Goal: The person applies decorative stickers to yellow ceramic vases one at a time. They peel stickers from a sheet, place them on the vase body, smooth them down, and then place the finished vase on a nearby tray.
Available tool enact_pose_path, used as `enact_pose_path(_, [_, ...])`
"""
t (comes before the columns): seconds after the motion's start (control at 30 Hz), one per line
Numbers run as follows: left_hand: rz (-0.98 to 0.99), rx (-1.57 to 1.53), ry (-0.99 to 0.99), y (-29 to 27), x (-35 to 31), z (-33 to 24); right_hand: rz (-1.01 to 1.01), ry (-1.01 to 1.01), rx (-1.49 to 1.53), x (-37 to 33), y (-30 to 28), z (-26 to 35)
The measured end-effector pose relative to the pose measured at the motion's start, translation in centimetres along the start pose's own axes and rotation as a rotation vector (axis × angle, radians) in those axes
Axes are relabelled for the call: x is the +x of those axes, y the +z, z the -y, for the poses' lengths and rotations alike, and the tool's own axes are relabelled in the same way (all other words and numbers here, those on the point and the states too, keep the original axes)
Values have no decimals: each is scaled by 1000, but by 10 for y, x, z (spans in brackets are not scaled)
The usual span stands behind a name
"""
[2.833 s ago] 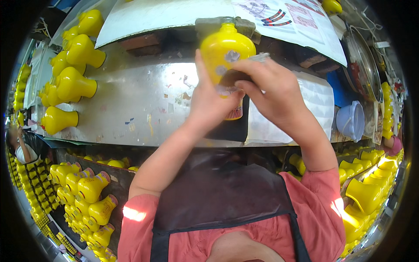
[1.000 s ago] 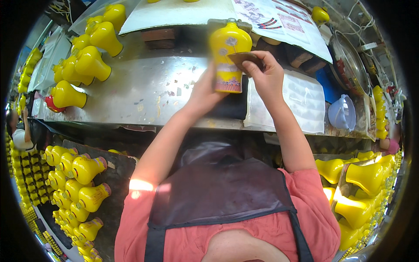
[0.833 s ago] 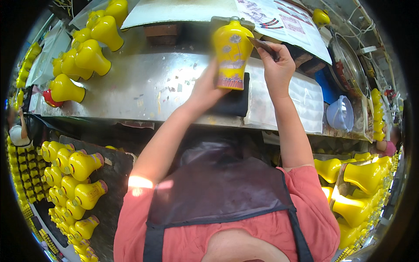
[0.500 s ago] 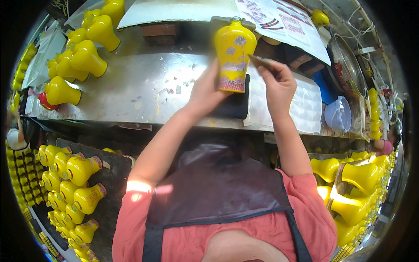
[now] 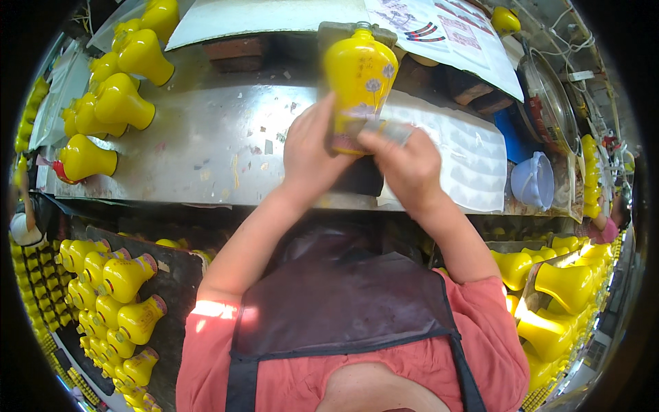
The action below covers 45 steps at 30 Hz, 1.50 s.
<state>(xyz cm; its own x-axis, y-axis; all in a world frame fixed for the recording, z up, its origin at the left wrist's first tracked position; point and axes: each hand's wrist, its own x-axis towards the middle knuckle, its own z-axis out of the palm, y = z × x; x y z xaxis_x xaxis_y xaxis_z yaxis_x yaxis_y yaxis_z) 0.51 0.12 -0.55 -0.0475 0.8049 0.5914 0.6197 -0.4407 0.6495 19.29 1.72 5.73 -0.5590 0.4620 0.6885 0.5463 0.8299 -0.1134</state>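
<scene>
A glossy yellow bottle point(image 5: 357, 65) with a purple lotus pattern and small printed characters lies with its neck pointing away from me, at the far middle of the metal table. My left hand point(image 5: 312, 141) is closed round its lower left side, near the base. In my right hand point(image 5: 408, 161) a small flat greyish piece point(image 5: 390, 130) is pinched and held against the lower right of the bottle. Motion blur hides its exact kind. Beneath the bottle sits a dark support, mostly covered.
Several plain yellow bottles point(image 5: 113, 103) lie on the left of the metal table point(image 5: 199, 151). White patterned sheets point(image 5: 453, 151) lie on the right, beside a pale bucket point(image 5: 532, 180). A board with printed sheets point(image 5: 439, 38) rests on bricks behind. More bottles stand on both sides of me.
The bottle has turned, so its lotus pattern shifted right and printed characters show. My right hand moved down and left, bringing the flat piece onto the lower bottle.
</scene>
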Motion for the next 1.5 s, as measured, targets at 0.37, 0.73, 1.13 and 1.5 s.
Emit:
enact_pose_path(0.37, [130, -289, -143, -7, -1, 11, 215, -119, -42, 20, -9, 10])
enact_pose_path(0.73, [162, -697, -652, 5, 18, 15, -70, 365, 17, 67, -15, -43])
enact_pose_path(1.13, [-5, -220, -192, 7, 58, 11, 119, 473, 370, 112, -14, -89])
enact_pose_path(1.5, [-8, -147, -267, 25, 119, 3, 142, 420, 226, 114, 2, -113])
